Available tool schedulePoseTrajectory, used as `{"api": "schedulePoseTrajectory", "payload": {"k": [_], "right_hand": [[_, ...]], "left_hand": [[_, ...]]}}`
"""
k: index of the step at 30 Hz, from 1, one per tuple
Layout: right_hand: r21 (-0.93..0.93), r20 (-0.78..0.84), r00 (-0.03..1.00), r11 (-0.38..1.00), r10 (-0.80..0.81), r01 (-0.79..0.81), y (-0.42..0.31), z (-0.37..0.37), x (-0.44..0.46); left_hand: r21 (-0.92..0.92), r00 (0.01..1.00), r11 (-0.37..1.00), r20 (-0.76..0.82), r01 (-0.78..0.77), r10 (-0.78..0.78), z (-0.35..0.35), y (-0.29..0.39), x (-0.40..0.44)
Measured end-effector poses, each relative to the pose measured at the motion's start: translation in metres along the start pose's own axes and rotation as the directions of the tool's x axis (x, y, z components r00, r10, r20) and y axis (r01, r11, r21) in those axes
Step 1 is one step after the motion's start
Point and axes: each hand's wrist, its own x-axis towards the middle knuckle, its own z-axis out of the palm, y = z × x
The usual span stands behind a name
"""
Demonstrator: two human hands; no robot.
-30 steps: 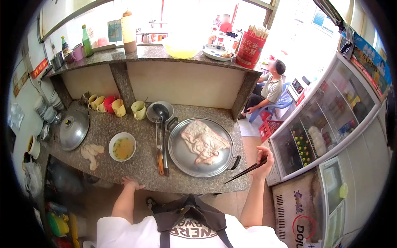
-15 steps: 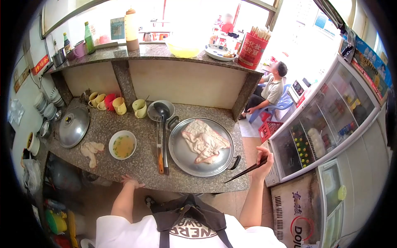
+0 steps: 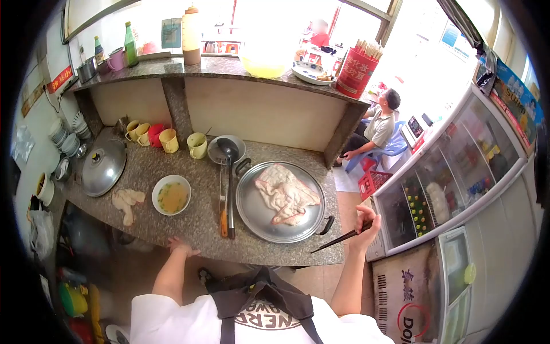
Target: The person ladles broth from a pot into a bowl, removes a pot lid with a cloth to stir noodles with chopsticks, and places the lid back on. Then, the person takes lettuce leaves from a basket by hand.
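Chopsticks, nearly together, sit in the curled right hand near the counter's front right corner, where a light, steady hold should keep their tips clear of the pan, while the left hand lies open, empty, at the front edge.

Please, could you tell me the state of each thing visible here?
Left hand: open, at the counter's edge
Right hand: closed around chopsticks
Cloth: crumpled, on the round metal pan
Domed lid: on the counter, knob up
Soup bowl: upright, partly filled
Ladle: lying down
Squeeze bottle: upright, partly filled
Fridge door: looks closed
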Motion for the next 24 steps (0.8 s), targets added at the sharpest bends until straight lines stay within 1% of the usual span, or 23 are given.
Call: {"api": "schedulePoseTrajectory", "payload": {"k": [3, 5, 7, 8, 9, 11, 13, 15, 16, 18, 19, 21, 22, 24], "right_hand": [[-0.001, -0.027, 1.0, 1.0, -0.002, 0.002, -0.001, 0.003, -0.004], [-0.006, -0.041, 0.999, 1.0, -0.005, 0.005, -0.004, 0.009, -0.009], [0.033, -0.03, 0.999, 0.999, 0.017, -0.016, -0.009, 0.017, -0.016], [0.047, 0.011, 1.0, 0.999, 0.012, -0.013, -0.005, 0.016, -0.017], [0.048, 0.012, 1.0, 0.999, 0.012, -0.013, -0.006, 0.019, -0.02], [0.243, 0.129, 0.989, 0.965, 0.068, -0.098, -0.009, 0.034, -0.03], [0.235, 0.156, 0.985, 0.966, 0.072, -0.107, -0.007, 0.042, -0.038], [0.252, 0.22, 0.967, 0.95, 0.128, -0.184, -0.006, 0.05, -0.046], [0.221, 0.239, 0.962, 0.957, 0.134, -0.189, -0.003, 0.053, -0.048], [0.219, 0.255, 0.958, 0.957, 0.132, -0.19, -0.002, 0.058, -0.051], [0.218, 0.265, 0.956, 0.958, 0.127, -0.188, -0.001, 0.061, -0.051], [0.216, 0.256, 0.956, 0.956, 0.141, -0.199, -0.001, 0.066, -0.049], [0.22, 0.243, 0.962, 0.959, 0.122, -0.177, -0.001, 0.067, -0.048], [0.221, 0.216, 0.971, 0.964, 0.098, -0.147, 0.002, 0.069, -0.045]], "left_hand": [[0.012, 1.0, 1.0, -0.014, 0.027, -0.027, 0.016, -0.001, 0.034], [-0.001, 0.999, 1.0, -0.02, 0.031, -0.031, 0.014, 0.0, 0.029], [-0.014, 0.999, 0.999, -0.028, 0.035, -0.035, 0.009, 0.0, 0.018], [0.016, 0.999, 1.0, -0.034, 0.012, -0.011, 0.005, -0.001, 0.009], [0.046, 0.999, 0.999, -0.04, -0.011, 0.013, 0.002, 0.001, 0.004], [0.072, 0.999, 0.997, -0.031, -0.026, 0.028, -0.001, 0.001, 0.001], [0.097, 0.999, 0.994, -0.018, -0.042, 0.044, -0.003, 0.002, -0.004], [0.125, 0.998, 0.991, -0.008, -0.057, 0.059, -0.006, 0.0, -0.009], [0.121, 0.998, 0.991, -0.005, -0.054, 0.055, -0.002, 0.0, -0.005], [-0.115, 0.996, 0.992, -0.062, 0.059, -0.067, 0.008, -0.001, 0.006], [-0.121, 0.996, 0.991, -0.057, 0.064, -0.071, 0.006, -0.003, 0.005], [0.119, 0.999, 0.992, 0.003, -0.052, 0.052, -0.001, -0.003, -0.001], [0.114, 0.999, 0.992, 0.009, -0.048, 0.048, -0.002, -0.003, -0.004], [0.095, 0.997, 0.995, -0.066, -0.025, 0.032, -0.001, -0.004, -0.01]]}}
